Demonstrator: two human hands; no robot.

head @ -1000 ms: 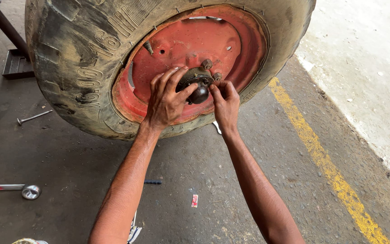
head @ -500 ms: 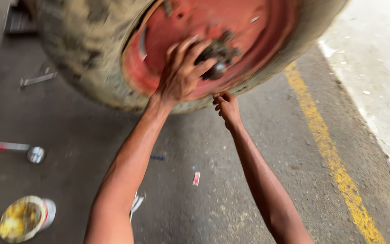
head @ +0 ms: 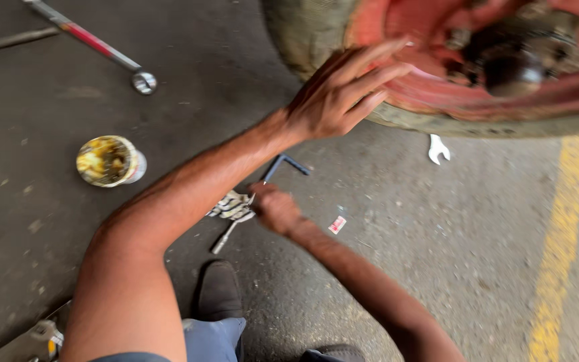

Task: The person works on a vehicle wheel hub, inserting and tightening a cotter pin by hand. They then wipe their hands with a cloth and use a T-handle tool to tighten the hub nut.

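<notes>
A big worn tyre (head: 316, 33) on a red rim (head: 430, 80) fills the top right, with a dark greasy hub (head: 510, 60) at its centre. My left hand (head: 343, 94) lies flat on the rim's lower edge, fingers spread and holding nothing. My right hand (head: 276, 209) is down at the floor, fingers curled around the shaft of a dark L-shaped wrench (head: 288, 163). A striped rag (head: 232, 206) lies right beside that hand. The view is blurred by motion.
On the grey floor lie a small open-ended spanner (head: 437, 149), a long red-and-silver ring spanner (head: 102, 48), a grease tin (head: 107, 161) and a red scrap (head: 336, 224). A yellow line (head: 561, 248) runs down the right. My shoe (head: 217, 291) is below.
The view swung down and left. My right hand dropped from the hub to the floor and closed at the wrench. My left hand slid from the hub to the rim's lower edge.
</notes>
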